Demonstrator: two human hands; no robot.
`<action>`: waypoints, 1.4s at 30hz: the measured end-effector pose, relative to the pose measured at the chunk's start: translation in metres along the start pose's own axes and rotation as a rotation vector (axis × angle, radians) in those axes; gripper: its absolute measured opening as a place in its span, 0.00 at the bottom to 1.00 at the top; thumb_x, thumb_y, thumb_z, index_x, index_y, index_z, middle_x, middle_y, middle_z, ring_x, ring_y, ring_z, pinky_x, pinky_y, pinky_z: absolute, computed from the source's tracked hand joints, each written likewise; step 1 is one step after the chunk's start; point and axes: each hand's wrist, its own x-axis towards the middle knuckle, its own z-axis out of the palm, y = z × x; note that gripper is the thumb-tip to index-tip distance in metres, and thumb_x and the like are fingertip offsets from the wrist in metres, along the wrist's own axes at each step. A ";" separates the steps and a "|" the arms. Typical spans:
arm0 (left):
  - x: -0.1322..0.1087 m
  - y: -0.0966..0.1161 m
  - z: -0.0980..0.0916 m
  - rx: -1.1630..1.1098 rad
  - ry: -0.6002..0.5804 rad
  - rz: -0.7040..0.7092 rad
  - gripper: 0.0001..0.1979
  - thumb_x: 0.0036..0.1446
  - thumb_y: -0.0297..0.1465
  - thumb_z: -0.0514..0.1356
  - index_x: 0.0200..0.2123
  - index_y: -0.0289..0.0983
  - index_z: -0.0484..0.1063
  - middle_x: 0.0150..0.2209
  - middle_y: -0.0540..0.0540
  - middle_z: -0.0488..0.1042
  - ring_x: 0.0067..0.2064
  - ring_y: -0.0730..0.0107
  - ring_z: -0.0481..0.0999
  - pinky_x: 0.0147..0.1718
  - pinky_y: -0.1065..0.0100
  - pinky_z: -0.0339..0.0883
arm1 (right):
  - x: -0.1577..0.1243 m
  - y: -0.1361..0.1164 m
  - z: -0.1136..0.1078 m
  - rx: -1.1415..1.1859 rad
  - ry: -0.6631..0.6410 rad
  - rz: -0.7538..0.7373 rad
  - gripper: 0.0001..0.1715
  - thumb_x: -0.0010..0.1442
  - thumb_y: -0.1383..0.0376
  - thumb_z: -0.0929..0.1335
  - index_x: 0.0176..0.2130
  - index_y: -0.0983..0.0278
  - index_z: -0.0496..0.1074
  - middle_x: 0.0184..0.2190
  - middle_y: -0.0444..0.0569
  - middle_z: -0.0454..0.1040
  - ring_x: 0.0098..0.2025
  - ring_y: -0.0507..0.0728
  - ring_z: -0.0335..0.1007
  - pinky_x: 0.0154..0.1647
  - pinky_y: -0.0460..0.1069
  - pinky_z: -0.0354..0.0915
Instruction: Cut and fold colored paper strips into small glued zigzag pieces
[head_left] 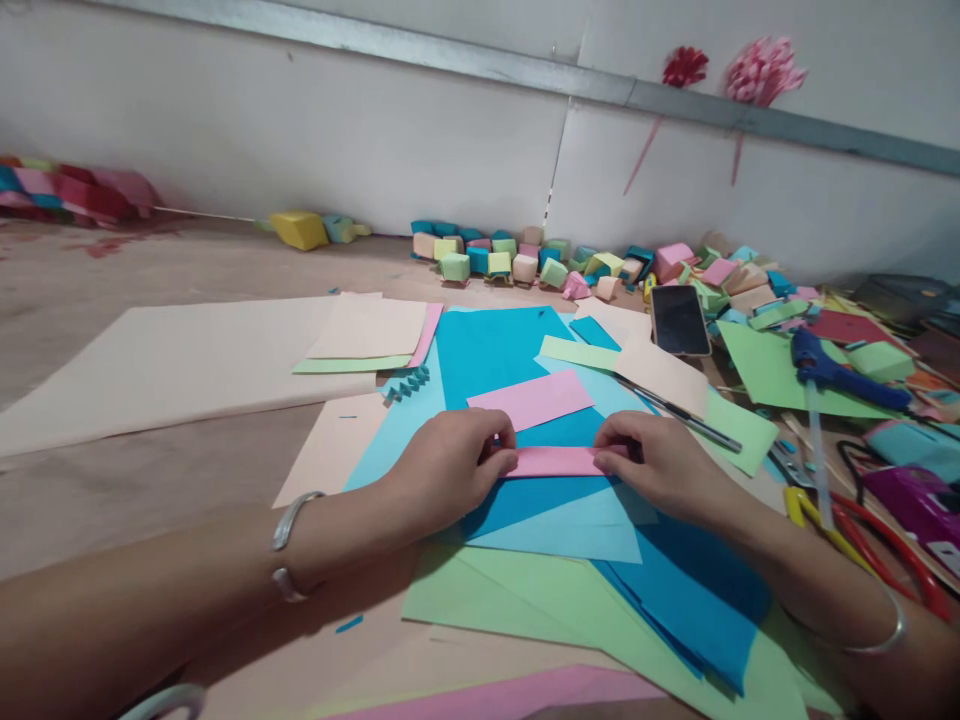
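Paper-strewn table (225,268), left hand (446,460) and right hand (666,463) in pinching grip on one narrow pink strip (556,461), its ends part-hidden

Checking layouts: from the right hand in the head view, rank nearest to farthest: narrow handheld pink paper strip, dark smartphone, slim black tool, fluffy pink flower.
1. Pink strip: held by the right hand.
2. Black tool: just beyond the hand.
3. Smartphone: farther back.
4. Pink flower: on the wall.

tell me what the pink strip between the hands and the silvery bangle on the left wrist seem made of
Pink strip: probably matte paper or thin card, judging by its straight edges and lack of shine.
Bangle: likely smooth, glossy metal, from its bright highlights; solid or plated, I can't tell.
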 end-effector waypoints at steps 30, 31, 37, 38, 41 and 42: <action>-0.009 0.007 0.004 0.534 -0.112 0.630 0.11 0.61 0.19 0.50 0.40 0.33 0.71 0.37 0.41 0.73 0.36 0.64 0.69 0.32 0.65 0.62 | 0.003 0.011 -0.020 -0.156 -0.155 -0.202 0.12 0.59 0.70 0.65 0.29 0.61 0.76 0.29 0.45 0.78 0.32 0.54 0.70 0.32 0.47 0.59; -0.008 0.013 0.003 0.583 -0.143 0.630 0.12 0.61 0.19 0.49 0.43 0.33 0.70 0.36 0.42 0.73 0.33 0.65 0.69 0.28 0.66 0.60 | 0.004 0.011 -0.020 -0.152 -0.152 -0.200 0.12 0.58 0.71 0.65 0.29 0.61 0.77 0.29 0.45 0.78 0.32 0.54 0.70 0.32 0.47 0.59; -0.004 0.063 0.015 0.716 -0.221 0.477 0.22 0.63 0.44 0.53 0.51 0.33 0.66 0.28 0.45 0.71 0.24 0.66 0.67 0.19 0.64 0.44 | 0.003 0.010 -0.023 -0.175 -0.167 -0.190 0.10 0.58 0.70 0.65 0.29 0.62 0.76 0.29 0.46 0.77 0.31 0.54 0.70 0.31 0.46 0.58; -0.003 0.068 0.020 0.751 -0.201 0.459 0.32 0.59 0.55 0.52 0.51 0.32 0.66 0.26 0.45 0.69 0.24 0.66 0.66 0.19 0.63 0.44 | 0.002 0.010 -0.023 -0.169 -0.166 -0.180 0.10 0.58 0.71 0.66 0.30 0.62 0.76 0.29 0.46 0.77 0.31 0.54 0.70 0.31 0.46 0.58; -0.003 0.070 0.033 0.866 -0.102 0.460 0.42 0.51 0.64 0.47 0.49 0.32 0.67 0.27 0.45 0.67 0.26 0.64 0.66 0.21 0.63 0.45 | 0.003 0.008 -0.025 -0.147 -0.172 -0.157 0.09 0.56 0.72 0.66 0.32 0.62 0.76 0.30 0.45 0.77 0.32 0.54 0.70 0.32 0.46 0.58; -0.004 0.068 0.034 0.880 -0.082 0.465 0.43 0.50 0.64 0.46 0.50 0.32 0.66 0.28 0.45 0.67 0.27 0.64 0.66 0.21 0.62 0.45 | 0.003 0.008 -0.026 -0.143 -0.179 -0.153 0.09 0.56 0.72 0.67 0.32 0.63 0.76 0.30 0.45 0.77 0.33 0.53 0.70 0.32 0.46 0.58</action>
